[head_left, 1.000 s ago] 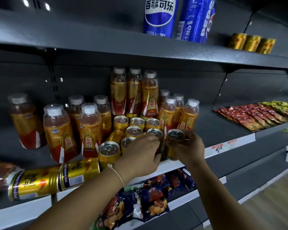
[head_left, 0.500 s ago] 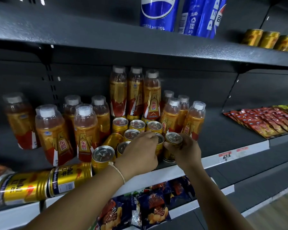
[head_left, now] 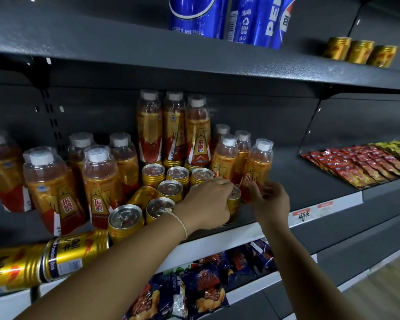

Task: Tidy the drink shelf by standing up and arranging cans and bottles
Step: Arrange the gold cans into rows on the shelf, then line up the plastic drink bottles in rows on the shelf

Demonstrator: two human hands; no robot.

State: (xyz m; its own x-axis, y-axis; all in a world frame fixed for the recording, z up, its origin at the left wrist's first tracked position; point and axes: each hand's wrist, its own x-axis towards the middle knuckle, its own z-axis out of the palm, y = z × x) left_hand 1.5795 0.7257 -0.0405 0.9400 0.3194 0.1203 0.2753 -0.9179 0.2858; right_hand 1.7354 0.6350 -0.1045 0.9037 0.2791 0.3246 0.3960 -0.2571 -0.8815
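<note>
The middle shelf [head_left: 314, 195] holds orange drink bottles [head_left: 56, 190] and gold cans [head_left: 125, 221]. Most cans stand upright in a cluster. One gold can [head_left: 142, 195] leans among them, and two long gold cans [head_left: 75, 255] lie on their sides at the front left. My left hand [head_left: 206, 203] reaches over the cluster, its fingers curled over the top of an upright gold can [head_left: 234, 204] at the front. My right hand [head_left: 271, 203] is just right of that can, thumb and fingers around the base of the rightmost small bottle [head_left: 255, 168]; the fingers are blurred.
Blue Pepsi cans [head_left: 199, 17] and three small gold cans [head_left: 360, 51] stand on the upper shelf. Red snack packets [head_left: 360, 166] lie on the shelf to the right. Snack bags [head_left: 194, 294] fill the lower shelf. A white price rail [head_left: 217, 243] edges the middle shelf.
My right hand has let go of the gold can and moved right to the small bottle. My left hand has shifted right onto that can. The camera has moved closer.
</note>
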